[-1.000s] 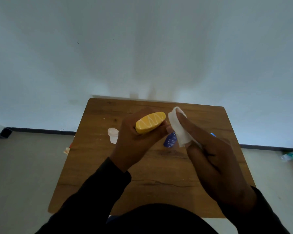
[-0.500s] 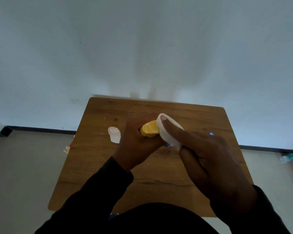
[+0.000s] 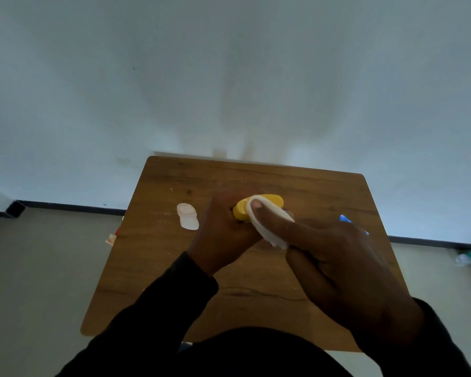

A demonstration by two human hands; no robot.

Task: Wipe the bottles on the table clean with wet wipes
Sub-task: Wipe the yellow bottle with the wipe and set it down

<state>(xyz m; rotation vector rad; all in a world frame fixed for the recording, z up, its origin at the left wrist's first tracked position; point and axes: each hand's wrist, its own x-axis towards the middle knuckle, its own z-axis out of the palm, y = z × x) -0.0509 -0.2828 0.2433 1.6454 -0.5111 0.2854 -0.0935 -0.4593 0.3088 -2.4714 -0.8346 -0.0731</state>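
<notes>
Two hands are at work above the table (image 3: pixel 158 268), both mine; my left hand (image 3: pixel 223 235) has its fingers curled round the yellow bottle (image 3: pixel 241 212) and holds it clear of the wood, over the middle of the far half; the bottle lies tilted, its rounded yellow end pointing away to the right; only that upper end shows, the rest being hidden inside my grip and under the wipe. My right hand (image 3: pixel 337 268) pinches the white wipe (image 3: pixel 267 227); the wipe is folded over my forefinger, and that finger presses it flat against the bottle's near side; the wipe therefore touches the bottle along its upper face; my remaining right fingers are curled back toward the palm. Both sleeves (image 3: pixel 158 317) are dark.

Other items noted: a small pale bottle (image 3: pixel 187 216) stands on the table to the left of my left hand, near it but apart; a blue object (image 3: pixel 344 218) shows just beyond my right hand, mostly hidden by it, so I cannot tell what it is; a sliver of purple shows under the yellow bottle's far end, too little to identify. The table is brown wood with rounded corners and stands against a pale wall (image 3: pixel 229 77); grey floor (image 3: pixel 38 268) lies on either side; some litter (image 3: pixel 466 257) sits on the floor at the far right, blurred.
</notes>
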